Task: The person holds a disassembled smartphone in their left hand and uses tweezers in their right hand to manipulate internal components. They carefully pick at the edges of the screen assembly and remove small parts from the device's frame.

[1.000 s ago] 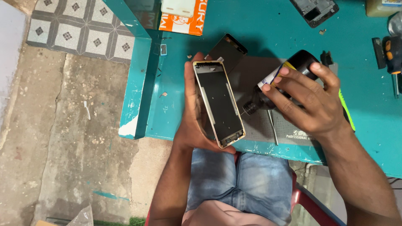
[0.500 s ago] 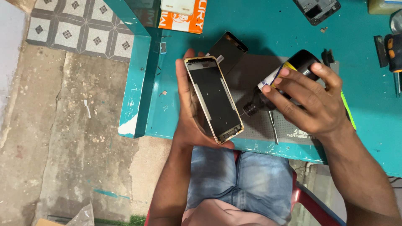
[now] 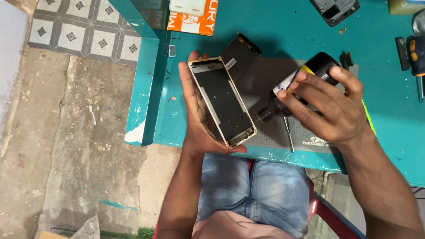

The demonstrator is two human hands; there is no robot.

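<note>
orange box [image 3: 190, 20]: top cut off | screwdriver [image 3: 416, 53]: partly out of frame | bottle [image 3: 305, 79]: mostly hidden by right hand [image 3: 327, 110]

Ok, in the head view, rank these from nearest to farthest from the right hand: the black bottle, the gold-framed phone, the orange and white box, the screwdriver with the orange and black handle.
1. Black bottle: in the right hand itself.
2. Gold-framed phone: just to the left of it, held by the left hand.
3. Screwdriver: at the table's right edge.
4. Orange and white box: top left, farthest.

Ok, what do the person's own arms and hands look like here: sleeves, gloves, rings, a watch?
Both are bare: the left hand and right hand wear no gloves, and no rings or watch show. No sleeves reach either forearm in view. The fingernails are short.
</note>
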